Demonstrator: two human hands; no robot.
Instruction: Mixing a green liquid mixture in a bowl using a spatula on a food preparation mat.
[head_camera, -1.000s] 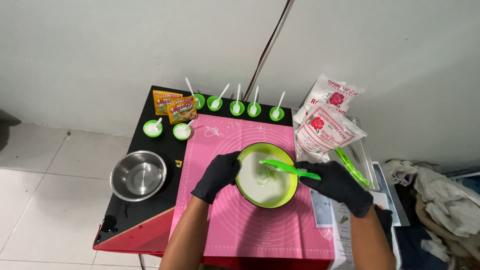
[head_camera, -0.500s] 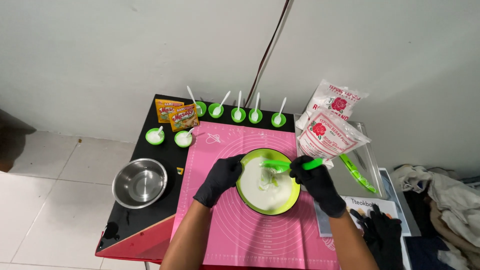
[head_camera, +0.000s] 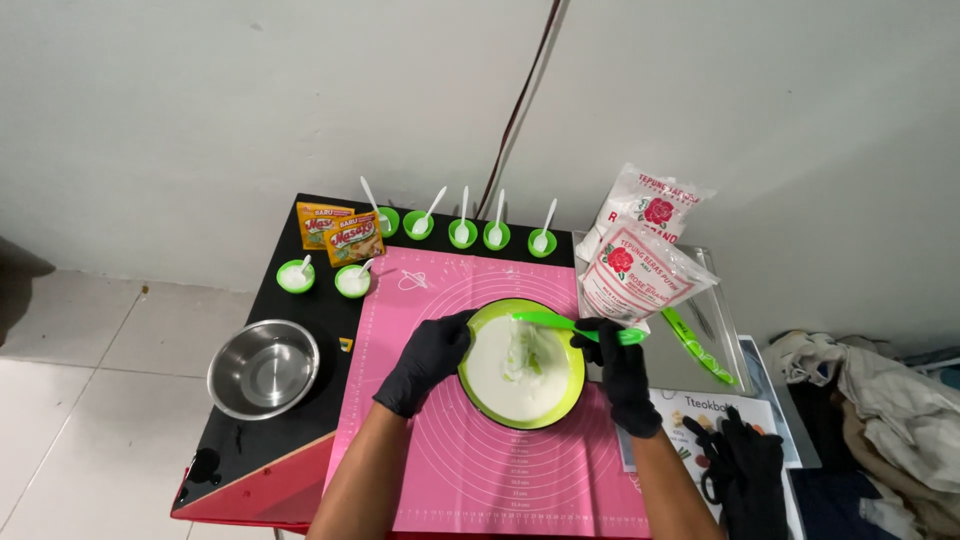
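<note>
At frame centre, the bowl (head_camera: 522, 364) sits on the pink mat (head_camera: 500, 460); left hand (head_camera: 425, 358) grips its left rim, right hand (head_camera: 622, 370) grips the spatula (head_camera: 575, 325), lying left-right over the batter

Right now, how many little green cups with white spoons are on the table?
7. Five stand in a row along the back edge; two stand left of the pink mat.
</note>
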